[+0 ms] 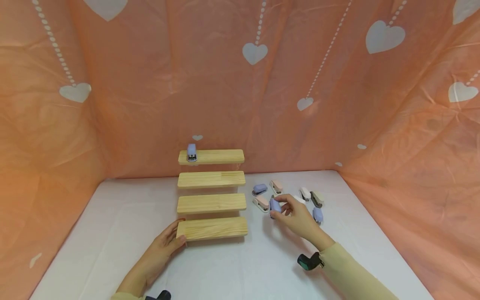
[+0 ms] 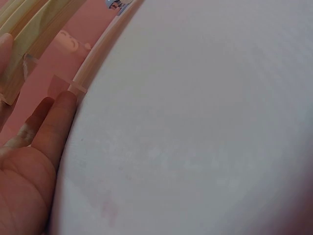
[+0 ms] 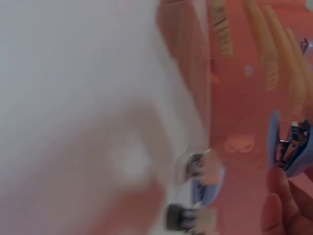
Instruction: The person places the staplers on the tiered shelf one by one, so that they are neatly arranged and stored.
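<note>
A wooden tiered rack (image 1: 213,228) with stepped boards stands on the table. My left hand (image 1: 161,252) holds the left end of its lowest board, thumb at the front corner; in the left wrist view its fingers (image 2: 56,122) reach under the board beside a clear support. Just right of the rack, my right hand (image 1: 300,221) pinches a purple mini stapler (image 1: 275,206) between thumb and fingers. The right wrist view shows that stapler (image 3: 298,147) side-on, its metal mechanism visible. Another purple stapler (image 1: 192,152) stands upright near the left end of the top board.
Around the right hand lie several more mini staplers: pink (image 1: 261,203), another pink (image 1: 276,186), purple (image 1: 259,189), white (image 1: 304,194), grey-green (image 1: 316,199) and purple (image 1: 318,215). Some are partly hidden by the hand. An orange cloth (image 1: 210,91) with white hearts hangs behind the white table (image 1: 123,216).
</note>
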A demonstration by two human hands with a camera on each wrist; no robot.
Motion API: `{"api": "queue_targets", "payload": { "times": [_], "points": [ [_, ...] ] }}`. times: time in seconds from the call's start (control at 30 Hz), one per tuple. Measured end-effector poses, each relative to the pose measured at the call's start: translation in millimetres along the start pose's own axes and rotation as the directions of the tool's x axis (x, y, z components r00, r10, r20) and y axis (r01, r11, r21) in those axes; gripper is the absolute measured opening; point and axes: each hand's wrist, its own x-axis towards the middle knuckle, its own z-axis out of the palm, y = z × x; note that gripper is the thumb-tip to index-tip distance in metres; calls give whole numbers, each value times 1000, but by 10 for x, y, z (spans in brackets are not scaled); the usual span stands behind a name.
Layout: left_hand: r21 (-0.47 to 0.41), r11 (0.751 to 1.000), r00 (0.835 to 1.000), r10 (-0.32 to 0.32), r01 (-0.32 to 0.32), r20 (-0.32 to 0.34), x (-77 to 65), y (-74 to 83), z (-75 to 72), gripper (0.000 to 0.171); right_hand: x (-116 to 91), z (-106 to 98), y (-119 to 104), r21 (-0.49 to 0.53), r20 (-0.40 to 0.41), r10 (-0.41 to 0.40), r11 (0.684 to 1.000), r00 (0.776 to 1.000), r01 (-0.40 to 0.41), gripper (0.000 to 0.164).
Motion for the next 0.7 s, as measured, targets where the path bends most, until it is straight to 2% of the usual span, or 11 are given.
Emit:
{"api": "queue_targets", "payload": {
  "times": [0.17, 0.3, 0.53, 0.7],
  "points": [
    [12, 1000, 1000, 3, -3, 0, 0, 11, 6, 73, 175, 16, -183, 43, -54, -64, 997, 996, 67, 47],
    [15, 1000, 1000, 10, -10, 0, -2, 20, 4, 73, 324, 55, -400, 115, -95, -90, 988, 991, 100, 46],
    [19, 1000, 1000, 11, -11, 3, -7, 18, 0, 72, 487, 161, -951, 218, -173, -195, 948, 966, 230, 41],
    [21, 1000, 1000, 9, -9, 1, 3, -4, 8, 72, 772, 293, -991, 268, -172, -199, 933, 965, 240, 44]
  ]
}}
